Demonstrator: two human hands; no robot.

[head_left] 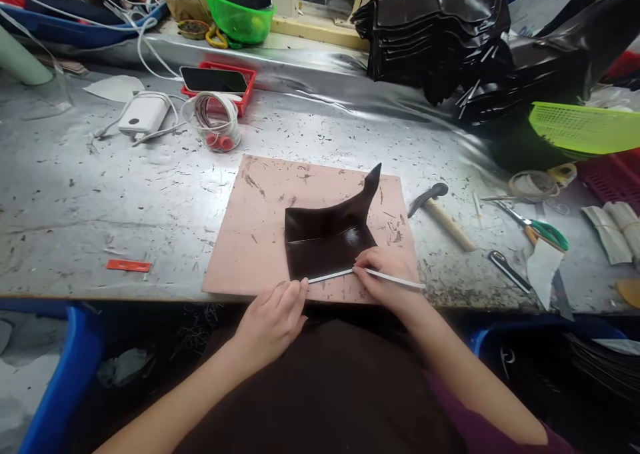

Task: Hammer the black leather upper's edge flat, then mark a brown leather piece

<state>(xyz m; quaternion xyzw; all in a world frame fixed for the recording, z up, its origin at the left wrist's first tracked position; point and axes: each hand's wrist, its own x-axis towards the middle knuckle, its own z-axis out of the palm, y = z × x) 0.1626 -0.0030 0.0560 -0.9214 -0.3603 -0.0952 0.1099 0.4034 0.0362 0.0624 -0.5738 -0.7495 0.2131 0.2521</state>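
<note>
A dark brown, glossy leather piece [327, 231] lies on a pinkish board [250, 234] at the table's front edge; its upper right corner rises to a narrow point. Along its near edge runs a thin white strip [330, 277]. My left hand [275, 317] is closed at the strip's left end, fingertips pressed at the leather's near left corner. With thumb and index finger, my right hand [383, 274] pinches the strip farther right, at the leather's edge. The strip's loose end sticks out to the right, across my right wrist.
Right of the board lie a hammer [445, 221], green-handled scissors [543, 231], a cutter [510, 272] and a tape roll [533, 184]. Stacked black leather pieces [435, 34] stand at the back right. A red tray [250, 84] with a phone and a white charger [145, 114] sit back left.
</note>
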